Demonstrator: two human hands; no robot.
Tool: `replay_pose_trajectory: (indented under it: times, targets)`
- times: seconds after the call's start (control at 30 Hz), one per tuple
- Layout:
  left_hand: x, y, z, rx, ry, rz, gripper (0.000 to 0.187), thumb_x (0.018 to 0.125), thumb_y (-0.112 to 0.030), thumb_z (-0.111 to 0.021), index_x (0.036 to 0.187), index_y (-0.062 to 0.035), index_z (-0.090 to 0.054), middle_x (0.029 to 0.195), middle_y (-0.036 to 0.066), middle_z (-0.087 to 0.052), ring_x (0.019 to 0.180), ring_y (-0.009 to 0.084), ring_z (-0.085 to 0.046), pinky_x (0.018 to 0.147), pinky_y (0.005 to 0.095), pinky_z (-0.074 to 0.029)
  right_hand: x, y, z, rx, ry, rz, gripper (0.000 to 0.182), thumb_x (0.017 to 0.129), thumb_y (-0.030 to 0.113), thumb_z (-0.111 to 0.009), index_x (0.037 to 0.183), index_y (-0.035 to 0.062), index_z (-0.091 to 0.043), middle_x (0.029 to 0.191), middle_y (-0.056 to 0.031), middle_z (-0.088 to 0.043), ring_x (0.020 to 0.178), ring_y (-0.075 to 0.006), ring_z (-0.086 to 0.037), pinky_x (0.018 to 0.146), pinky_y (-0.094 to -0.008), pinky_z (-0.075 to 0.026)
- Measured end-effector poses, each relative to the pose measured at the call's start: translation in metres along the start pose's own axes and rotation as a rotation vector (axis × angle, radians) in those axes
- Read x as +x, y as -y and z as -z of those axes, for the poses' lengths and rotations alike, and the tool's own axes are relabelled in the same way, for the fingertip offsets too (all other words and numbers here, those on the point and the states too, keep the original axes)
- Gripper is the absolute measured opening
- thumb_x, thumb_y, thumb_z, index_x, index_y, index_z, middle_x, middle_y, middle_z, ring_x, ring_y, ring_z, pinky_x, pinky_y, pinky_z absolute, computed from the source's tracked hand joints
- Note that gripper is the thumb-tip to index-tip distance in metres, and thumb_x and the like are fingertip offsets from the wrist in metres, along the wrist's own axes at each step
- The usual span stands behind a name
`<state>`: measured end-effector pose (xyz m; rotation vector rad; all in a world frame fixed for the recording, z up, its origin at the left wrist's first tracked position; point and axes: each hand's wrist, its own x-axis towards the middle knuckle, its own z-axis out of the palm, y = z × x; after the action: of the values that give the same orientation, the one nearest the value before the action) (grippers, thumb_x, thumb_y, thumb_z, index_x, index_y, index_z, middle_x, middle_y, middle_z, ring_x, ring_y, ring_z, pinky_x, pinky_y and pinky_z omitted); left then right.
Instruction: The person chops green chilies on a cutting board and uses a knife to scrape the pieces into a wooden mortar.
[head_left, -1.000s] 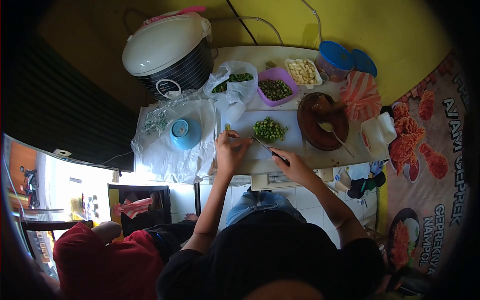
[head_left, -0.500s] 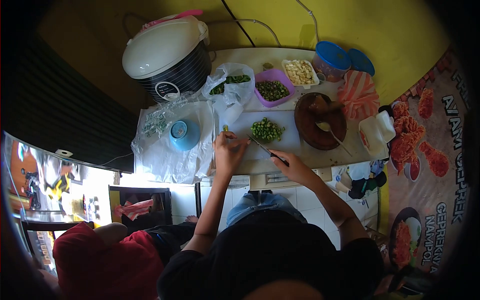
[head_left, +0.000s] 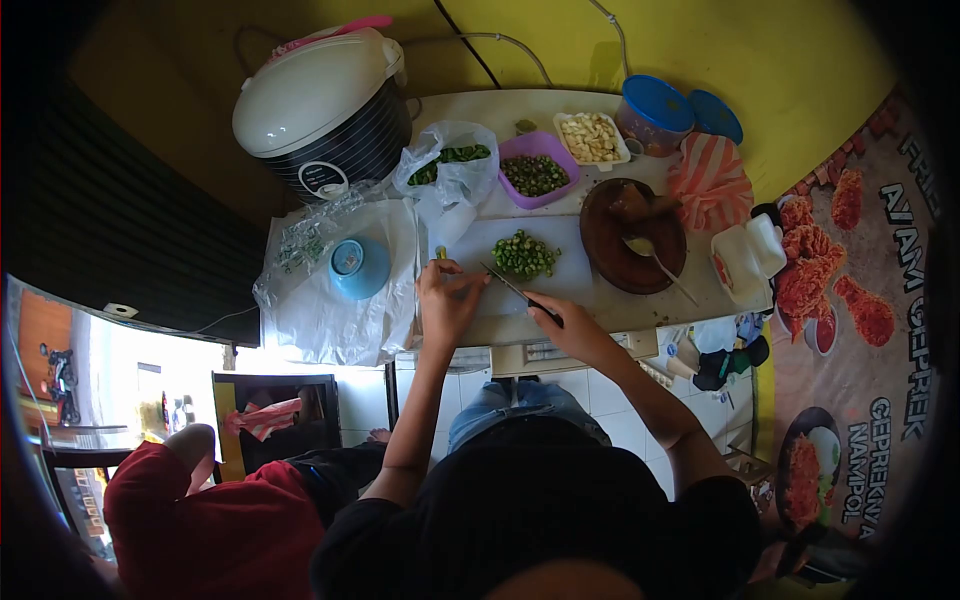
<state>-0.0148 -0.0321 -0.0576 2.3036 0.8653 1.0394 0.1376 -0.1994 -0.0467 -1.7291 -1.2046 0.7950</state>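
Cutting board (head_left: pixel 572 288) with chopped green vegetable (head_left: pixel 525 255) near its middle. The right hand (head_left: pixel 578 333), at the board's near edge, is clamped on a black-handled knife (head_left: pixel 508 284). The left hand (head_left: pixel 447 302), at the board's left side, curls beside a green piece (head_left: pixel 441 252); whether it grips this cannot be told. Right of the board stands a brown mortar (head_left: pixel 607 262).

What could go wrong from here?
The tip of the knife is close to the fingers of the left hand; a slip could nick them. The chopped greens lie loose by the blade and might scatter. The spoon in the brown dish juts past its rim; a knock could tip it.
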Motion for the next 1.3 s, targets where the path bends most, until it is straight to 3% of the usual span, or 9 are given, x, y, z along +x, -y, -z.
replay_pose_trajectory:
  times: [0.03, 0.13, 0.23, 0.43, 0.53, 0.73, 1.0, 1.23, 1.3]
  targets:
    - [0.0, 0.001, 0.0, 0.004, -0.005, -0.003, 0.014, 0.073, -0.022, -0.082, 0.085, -0.0156, -0.08, 0.092, 0.004, -0.056, 0.093, 0.0222, -0.055, 0.084, 0.0383, -0.038, -0.001, -0.002, -0.001, -0.001, -0.029, 0.069, 0.043, 0.1, 0.028, -0.055, 0.137, 0.0061, -0.055, 0.074, -0.0086, -0.06, 0.067, -0.0123, -0.054, 0.067, -0.0304, -0.048]
    - [0.0, 0.002, -0.001, 0.01, -0.019, -0.004, 0.015, 0.074, -0.022, -0.082, 0.086, -0.014, -0.08, 0.092, 0.004, -0.056, 0.094, 0.0223, -0.055, 0.085, 0.0384, -0.038, -0.012, 0.012, 0.015, 0.006, 0.102, -0.196, 0.043, 0.1, 0.028, -0.056, 0.136, 0.0061, -0.056, 0.087, -0.0139, -0.067, 0.073, -0.0143, -0.057, 0.073, -0.0296, -0.049]
    - [0.0, 0.001, -0.001, 0.0, -0.023, 0.004, 0.015, 0.074, -0.022, -0.081, 0.086, -0.0133, -0.079, 0.092, 0.004, -0.057, 0.094, 0.0225, -0.055, 0.086, 0.0385, -0.038, -0.016, 0.001, 0.015, -0.001, 0.048, -0.056, 0.042, 0.1, 0.025, -0.058, 0.135, 0.0019, -0.055, 0.094, -0.0065, -0.066, 0.077, -0.0094, -0.053, 0.074, -0.0267, -0.048]
    - [0.0, -0.001, 0.001, 0.012, -0.016, 0.001, 0.015, 0.075, -0.022, -0.081, 0.088, -0.0143, -0.079, 0.093, 0.004, -0.057, 0.094, 0.0226, -0.056, 0.086, 0.0383, -0.038, -0.008, 0.011, 0.02, 0.065, 0.05, -0.162, 0.042, 0.1, 0.027, -0.057, 0.135, 0.0043, -0.056, 0.086, -0.0014, -0.062, 0.067, -0.0056, -0.047, 0.06, -0.0233, -0.043]
    - [0.002, -0.003, 0.001, 0.044, 0.013, -0.012, 0.015, 0.077, -0.024, -0.079, 0.089, -0.0155, -0.079, 0.096, 0.003, -0.058, 0.095, 0.0221, -0.056, 0.087, 0.0388, -0.037, -0.003, 0.006, 0.019, 0.11, -0.002, -0.079, 0.04, 0.1, 0.027, -0.056, 0.135, 0.0065, -0.057, 0.094, -0.0098, -0.068, 0.073, -0.0104, -0.052, 0.072, -0.0278, -0.048]
    - [0.005, -0.005, -0.003, 0.127, 0.055, -0.086, 0.014, 0.079, -0.026, -0.077, 0.091, -0.0183, -0.079, 0.103, 0.0, -0.061, 0.098, 0.0193, -0.057, 0.089, 0.0409, -0.035, -0.002, 0.013, 0.023, 0.047, 0.008, -0.072, 0.04, 0.1, 0.026, -0.057, 0.136, 0.0089, -0.057, 0.076, -0.0033, -0.056, 0.064, -0.0079, -0.041, 0.061, -0.026, -0.042]
    - [0.007, 0.003, 0.028, 0.183, -0.018, -0.025, 0.029, 0.079, -0.025, -0.077, 0.108, -0.0226, -0.076, 0.109, -0.002, -0.06, 0.1, 0.0182, -0.057, 0.092, 0.0391, -0.035, -0.004, 0.014, 0.017, 0.007, 0.076, -0.064, 0.04, 0.1, 0.026, -0.057, 0.137, 0.0102, -0.056, 0.075, -0.0075, -0.057, 0.064, -0.0103, -0.045, 0.063, -0.0282, -0.044]
    - [0.022, 0.017, 0.059, 0.305, -0.009, -0.004, 0.027, 0.078, -0.024, -0.077, 0.104, -0.0226, -0.077, 0.109, -0.001, -0.059, 0.101, 0.0189, -0.056, 0.094, 0.0386, -0.035, 0.001, 0.022, 0.023, -0.045, 0.077, -0.138, 0.04, 0.1, 0.027, -0.057, 0.137, 0.0114, -0.056, 0.076, -0.0102, -0.06, 0.067, -0.0119, -0.048, 0.067, -0.0291, -0.046]
    - [0.027, 0.019, 0.06, 0.32, 0.032, -0.039, 0.024, 0.077, -0.025, -0.077, 0.101, -0.0209, -0.078, 0.11, 0.0, -0.059, 0.102, 0.0203, -0.055, 0.094, 0.0396, -0.035, 0.003, 0.013, 0.017, -0.026, 0.035, -0.027, 0.04, 0.1, 0.027, -0.056, 0.137, 0.0117, -0.055, 0.074, -0.0097, -0.059, 0.065, -0.0116, -0.046, 0.066, -0.0287, -0.045]
